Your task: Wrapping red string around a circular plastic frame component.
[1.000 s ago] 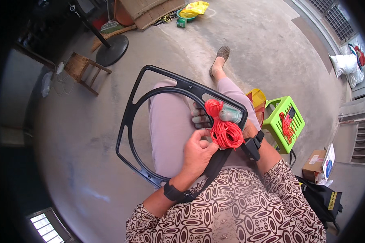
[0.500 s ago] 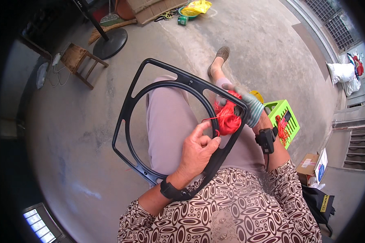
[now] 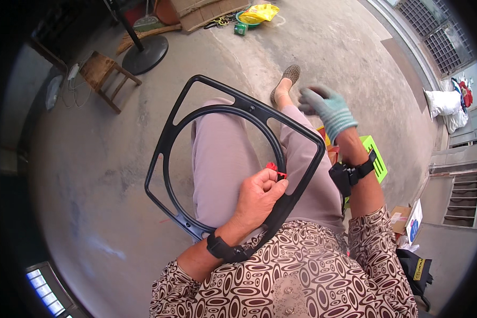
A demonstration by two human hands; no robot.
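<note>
Stool (image 3: 105, 75), fan base (image 3: 144, 53) and green crate (image 3: 375, 161) surround black frame (image 3: 233, 159).

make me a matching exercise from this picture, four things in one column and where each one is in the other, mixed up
Things
1. black frame
2. left hand
3. right hand
4. wooden stool

Places or states
A. raised in the air in a pale glove, holding nothing
B. standing on the concrete floor beside a round black stand base
C. lying across the person's lap
D. bare, pinching a bit of red cord against the ring

Pairs: 1-C, 2-D, 3-A, 4-B
</note>
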